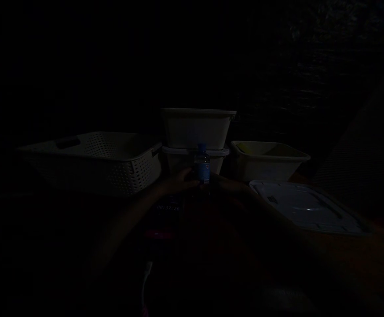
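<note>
The picture is very dark. A small plastic bottle [202,171] with a blue cap and a blue label stands upright in the middle of the head view. My left hand [180,181] is at the bottle's left side, thumb above and fingers below, closed against it. From the right, my right hand [227,183] reaches the other side of the bottle and appears to hold it too, though its fingers are mostly lost in the dark. Below my left hand lies a phone [162,220] whose screen shows a running timer.
Two pale tubs [196,127] are stacked behind the bottle. A perforated basket [119,171] stands at left. At right is an open tub [267,165] with something yellowish inside; a flat lid [307,207] lies before it. A white cable [144,281] runs below the phone.
</note>
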`<state>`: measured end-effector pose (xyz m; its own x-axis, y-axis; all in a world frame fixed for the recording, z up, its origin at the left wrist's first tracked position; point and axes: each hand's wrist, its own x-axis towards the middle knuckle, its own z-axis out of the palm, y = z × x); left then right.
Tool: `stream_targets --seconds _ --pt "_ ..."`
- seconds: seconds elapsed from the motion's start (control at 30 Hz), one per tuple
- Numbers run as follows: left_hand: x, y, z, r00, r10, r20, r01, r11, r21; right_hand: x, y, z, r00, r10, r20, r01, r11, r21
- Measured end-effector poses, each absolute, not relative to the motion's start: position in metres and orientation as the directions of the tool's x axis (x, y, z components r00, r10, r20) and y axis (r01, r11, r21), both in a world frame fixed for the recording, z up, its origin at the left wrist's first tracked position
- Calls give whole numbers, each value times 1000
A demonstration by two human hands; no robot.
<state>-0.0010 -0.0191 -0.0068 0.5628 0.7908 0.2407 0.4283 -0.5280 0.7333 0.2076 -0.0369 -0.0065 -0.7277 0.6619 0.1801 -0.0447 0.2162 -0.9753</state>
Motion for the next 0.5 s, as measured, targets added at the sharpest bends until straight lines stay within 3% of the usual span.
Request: stream_targets --seconds 0.23,0.5 --pt "4 -28 -3 565 794 222 501 -544 673 223 -30 3 -727 673 138 86 288 -954" --pt "5 -35 1 567 770 294 510 -608 608 223 -31 9 -703 688 179 73 321 -944"
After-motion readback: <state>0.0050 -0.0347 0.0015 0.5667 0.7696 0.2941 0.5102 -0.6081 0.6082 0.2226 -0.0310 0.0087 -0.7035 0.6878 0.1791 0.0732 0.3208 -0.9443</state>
